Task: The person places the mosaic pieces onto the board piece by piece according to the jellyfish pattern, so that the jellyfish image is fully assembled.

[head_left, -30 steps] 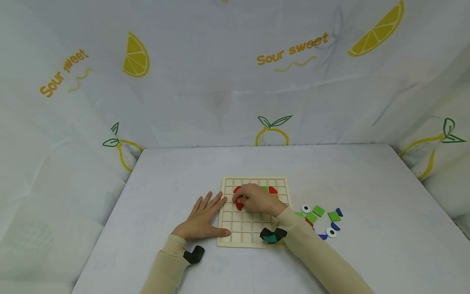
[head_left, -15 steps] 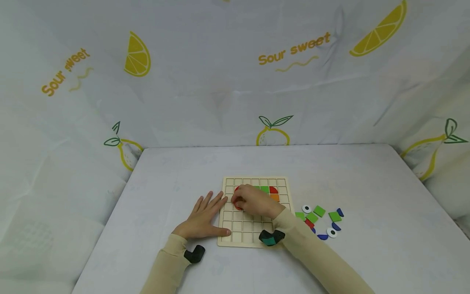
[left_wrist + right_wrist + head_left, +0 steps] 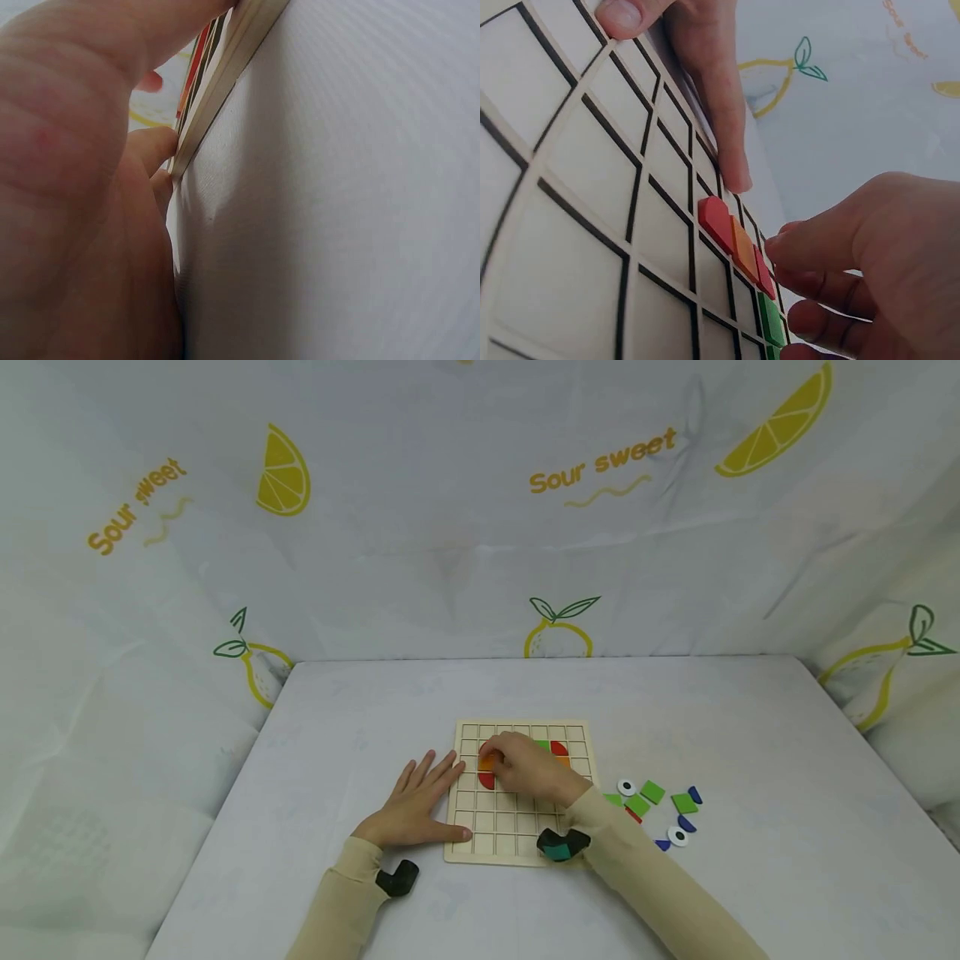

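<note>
A light wooden grid board (image 3: 483,822) lies on the table. My left hand (image 3: 411,806) is spread at its left side, thumb and fingertips on the edge. My right hand (image 3: 528,768) is over the upper part, its fingers loosely bent. In the right wrist view, the right fingertips (image 3: 776,247) are right at the upper red quarter-round tile (image 3: 763,271), and nothing shows between them. Below that tile are an orange square tile (image 3: 487,763) and a lower red quarter-round tile (image 3: 487,781). Green square tiles (image 3: 771,319) run along the top row, partly hidden by the hand.
Right of the board lie loose green squares (image 3: 652,792), blue half-rounds (image 3: 686,823) and white discs with black centres (image 3: 677,836). The right forearm hides part of this group. A red quarter-round (image 3: 558,748) sits at the top right of the pattern.
My right hand has let go of the lower red tile and moved slightly up, uncovering that tile and the orange square. My left hand has stayed in place.
</note>
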Motion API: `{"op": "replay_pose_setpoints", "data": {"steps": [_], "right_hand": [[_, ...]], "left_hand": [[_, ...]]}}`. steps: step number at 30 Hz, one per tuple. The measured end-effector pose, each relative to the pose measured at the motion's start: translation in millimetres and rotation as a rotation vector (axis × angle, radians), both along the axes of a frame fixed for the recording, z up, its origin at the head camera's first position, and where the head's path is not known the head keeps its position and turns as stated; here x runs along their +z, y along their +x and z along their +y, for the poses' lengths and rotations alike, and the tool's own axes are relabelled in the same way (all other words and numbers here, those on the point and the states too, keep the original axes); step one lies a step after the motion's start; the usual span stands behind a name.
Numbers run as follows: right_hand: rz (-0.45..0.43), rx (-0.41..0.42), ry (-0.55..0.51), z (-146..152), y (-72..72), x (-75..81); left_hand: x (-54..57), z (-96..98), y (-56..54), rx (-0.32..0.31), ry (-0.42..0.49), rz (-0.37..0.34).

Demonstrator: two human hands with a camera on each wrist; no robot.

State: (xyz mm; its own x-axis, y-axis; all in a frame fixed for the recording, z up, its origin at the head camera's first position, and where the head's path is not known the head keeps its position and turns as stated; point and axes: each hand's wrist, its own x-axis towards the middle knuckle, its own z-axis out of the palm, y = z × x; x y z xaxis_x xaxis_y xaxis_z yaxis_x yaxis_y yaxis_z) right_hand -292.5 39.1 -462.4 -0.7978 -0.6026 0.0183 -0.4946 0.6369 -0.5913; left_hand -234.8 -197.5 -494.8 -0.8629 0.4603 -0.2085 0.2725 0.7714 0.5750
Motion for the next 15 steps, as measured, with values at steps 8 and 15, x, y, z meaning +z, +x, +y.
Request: {"op": "replay_pose_setpoints", "data": {"steps": [8, 15], "right_hand": [[-0.131, -0.055, -0.153, 32.3, -3.0, 13.9], [-0.181, -0.093, -0.166, 64.0, -0.1, 28.9]], "left_hand": [[-0.5, 2.2, -0.4, 0.016, -0.009, -0.006], [-3.3, 2.6, -0.8, 0.015, -0.012, 0.005]]}}
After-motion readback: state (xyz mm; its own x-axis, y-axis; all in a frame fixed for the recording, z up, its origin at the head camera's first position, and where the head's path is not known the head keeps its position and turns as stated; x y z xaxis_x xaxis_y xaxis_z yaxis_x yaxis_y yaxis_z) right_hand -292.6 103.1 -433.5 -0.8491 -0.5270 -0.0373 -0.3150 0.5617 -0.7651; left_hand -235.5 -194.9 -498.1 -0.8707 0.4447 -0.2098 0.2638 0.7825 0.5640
